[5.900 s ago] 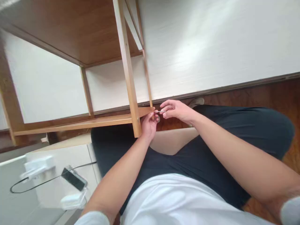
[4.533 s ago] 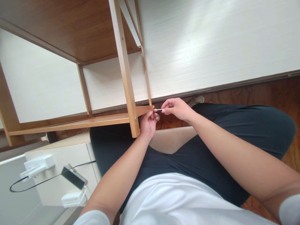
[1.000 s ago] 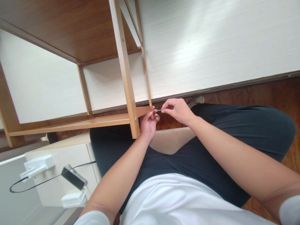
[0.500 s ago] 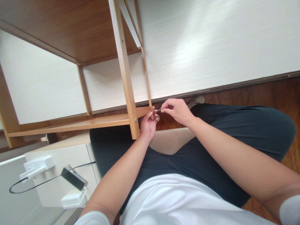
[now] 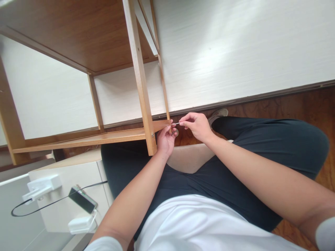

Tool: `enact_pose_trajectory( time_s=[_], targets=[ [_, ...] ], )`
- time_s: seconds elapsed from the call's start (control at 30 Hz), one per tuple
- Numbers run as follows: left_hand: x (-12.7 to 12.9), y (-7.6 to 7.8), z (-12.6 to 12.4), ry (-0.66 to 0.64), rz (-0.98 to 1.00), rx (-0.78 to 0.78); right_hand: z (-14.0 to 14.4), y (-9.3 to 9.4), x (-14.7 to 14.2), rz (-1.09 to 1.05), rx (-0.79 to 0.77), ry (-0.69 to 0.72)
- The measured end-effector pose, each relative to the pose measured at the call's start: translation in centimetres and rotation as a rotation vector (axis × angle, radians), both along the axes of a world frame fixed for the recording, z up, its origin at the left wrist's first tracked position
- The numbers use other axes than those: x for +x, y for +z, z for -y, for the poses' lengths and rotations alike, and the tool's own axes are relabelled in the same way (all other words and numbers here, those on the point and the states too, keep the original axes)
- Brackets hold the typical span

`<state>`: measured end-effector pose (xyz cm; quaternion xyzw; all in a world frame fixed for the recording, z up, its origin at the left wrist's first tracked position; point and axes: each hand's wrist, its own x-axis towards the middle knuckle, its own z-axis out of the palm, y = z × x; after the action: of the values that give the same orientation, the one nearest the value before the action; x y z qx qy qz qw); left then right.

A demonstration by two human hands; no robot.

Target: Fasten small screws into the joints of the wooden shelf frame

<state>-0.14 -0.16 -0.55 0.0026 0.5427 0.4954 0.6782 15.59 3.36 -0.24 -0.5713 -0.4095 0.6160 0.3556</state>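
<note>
A wooden rack (image 5: 141, 75) stands on my left, its lower shelf (image 5: 78, 140) level with my knees. At the bottom end of its far slim leg, my left hand (image 5: 166, 138) is curled closed with the fingertips on the wood by the joint. My right hand (image 5: 197, 126) pinches a thin metal rod (image 5: 177, 123), like a hex key, between thumb and forefinger. The rod points left and its tip meets the joint beside my left fingertips. A bolt head (image 5: 153, 135) shows on the near leg. My left fingers partly hide the joint.
A pale cabinet (image 5: 70, 188) at lower left carries a dark phone-like device (image 5: 82, 199), a white adapter (image 5: 82, 224) and a black cable (image 5: 54, 199). My legs lie folded around a beige seat (image 5: 192, 158). A white panel (image 5: 235, 52) fills the far side above the wood floor (image 5: 282, 106).
My right hand has shifted slightly down and its wrist has turned a little, still pinching the rod. My left hand stays at the joint.
</note>
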Motion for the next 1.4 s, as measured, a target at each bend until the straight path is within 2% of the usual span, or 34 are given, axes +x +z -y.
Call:
enact_pose_trajectory(
  time_s=[0.2, 0.5, 0.6, 0.77, 0.9, 1.0, 1.2, 1.4],
  targets=[
    [0.0, -0.1, 0.0, -0.004, 0.008, 0.015, 0.3, -0.3, -0.1, 0.011, -0.008, -0.014],
    [-0.1, 0.1, 0.0, -0.009, -0.010, 0.006, 0.3, 0.1, -0.2, -0.067, -0.188, 0.015],
    [-0.1, 0.1, 0.0, -0.008, -0.007, 0.011, 0.0, 0.4, -0.3, -0.162, -0.303, 0.024],
    [-0.1, 0.0, 0.0, -0.006, -0.006, 0.004, -0.3, 0.7, -0.2, -0.375, -0.609, 0.020],
    [0.0, 0.0, 0.0, 0.005, -0.006, 0.010, -0.6, 0.9, 0.1, -0.422, -0.701, 0.016],
    [0.0, 0.0, 0.0, 0.004, 0.000, 0.006, -0.9, 0.7, 0.5, -0.366, -0.656, 0.045],
    [-0.1, 0.1, 0.0, -0.007, 0.000, 0.006, -1.3, -0.3, 1.0, -0.057, -0.221, 0.225],
    [-0.2, 0.1, -0.1, -0.019, -0.004, -0.005, -1.3, 0.0, 1.0, -0.009, -0.112, 0.259]
  ],
)
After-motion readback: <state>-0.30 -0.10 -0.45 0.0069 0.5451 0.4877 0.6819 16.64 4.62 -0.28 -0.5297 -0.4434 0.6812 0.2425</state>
